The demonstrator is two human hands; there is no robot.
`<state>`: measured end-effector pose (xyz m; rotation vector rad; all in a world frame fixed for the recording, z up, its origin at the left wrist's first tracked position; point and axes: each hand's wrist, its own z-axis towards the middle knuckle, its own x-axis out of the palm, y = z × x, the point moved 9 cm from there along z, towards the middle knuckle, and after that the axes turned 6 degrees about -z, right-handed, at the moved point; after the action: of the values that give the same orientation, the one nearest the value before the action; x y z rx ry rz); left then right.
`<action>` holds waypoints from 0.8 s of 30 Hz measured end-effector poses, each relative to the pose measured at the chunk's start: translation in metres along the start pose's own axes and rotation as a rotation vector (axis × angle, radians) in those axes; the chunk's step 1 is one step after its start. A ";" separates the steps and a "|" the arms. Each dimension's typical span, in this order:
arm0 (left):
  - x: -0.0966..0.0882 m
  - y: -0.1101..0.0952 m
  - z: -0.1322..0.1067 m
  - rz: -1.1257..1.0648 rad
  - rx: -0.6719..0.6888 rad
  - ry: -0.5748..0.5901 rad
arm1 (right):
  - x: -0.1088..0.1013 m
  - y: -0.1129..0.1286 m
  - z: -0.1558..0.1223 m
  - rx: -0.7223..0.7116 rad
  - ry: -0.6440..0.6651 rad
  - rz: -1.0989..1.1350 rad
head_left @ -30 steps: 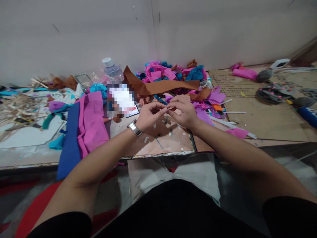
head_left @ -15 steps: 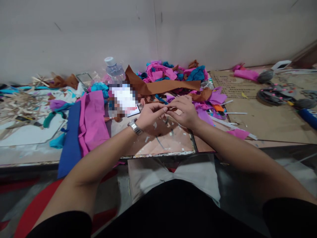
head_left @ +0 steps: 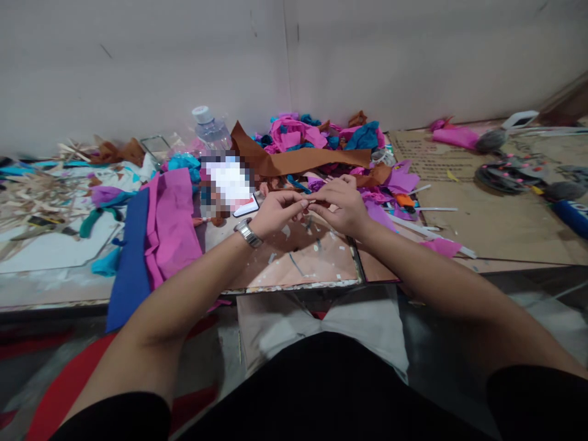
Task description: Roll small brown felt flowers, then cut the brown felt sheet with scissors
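Note:
My left hand (head_left: 278,212) and my right hand (head_left: 342,205) meet over the middle of the table, fingertips almost touching. Both are closed in a pinch on a small brown piece (head_left: 311,201), mostly hidden by the fingers; its kind is unclear. A metal watch (head_left: 248,233) circles my left wrist. Just behind the hands lies a long strip of brown crepe paper (head_left: 316,163) over a heap of pink and teal crepe paper (head_left: 298,133). Purple paper scraps (head_left: 402,177) are beside my right hand, and a phone (head_left: 232,184) with a blurred screen is near my left.
A clear bottle (head_left: 212,131) stands by the wall. Pink paper (head_left: 177,208) and a blue sheet (head_left: 128,257) hang over the front edge at left, near wood slivers (head_left: 37,190) and pliers (head_left: 43,223). Cardboard (head_left: 413,150) at right carries a dark pincushion-like thing (head_left: 505,177) and white sticks.
The brown piece between my fingertips shows less than before. My fingers have shifted slightly around it; both hands stay in nearly the same place.

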<state>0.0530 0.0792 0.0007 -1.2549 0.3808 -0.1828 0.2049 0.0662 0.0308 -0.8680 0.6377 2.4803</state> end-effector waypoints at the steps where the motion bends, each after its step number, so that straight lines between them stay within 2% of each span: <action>1: 0.000 0.000 0.000 0.013 0.001 0.009 | 0.002 -0.001 -0.001 0.000 0.017 0.001; 4: 0.000 0.000 0.000 0.032 0.007 0.034 | 0.006 -0.001 -0.002 -0.011 0.044 0.010; 12: 0.006 0.001 0.000 -0.035 0.002 0.067 | -0.001 0.004 0.000 -0.002 -0.024 0.005; 19: 0.005 0.015 0.000 -0.188 -0.054 0.020 | -0.007 0.003 0.000 0.022 -0.092 0.009; 24: 0.007 0.008 -0.001 -0.162 -0.020 0.029 | -0.005 0.005 0.000 0.015 -0.064 0.001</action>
<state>0.0583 0.0789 -0.0080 -1.3045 0.3062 -0.3363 0.2053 0.0610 0.0357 -0.7803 0.6339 2.4903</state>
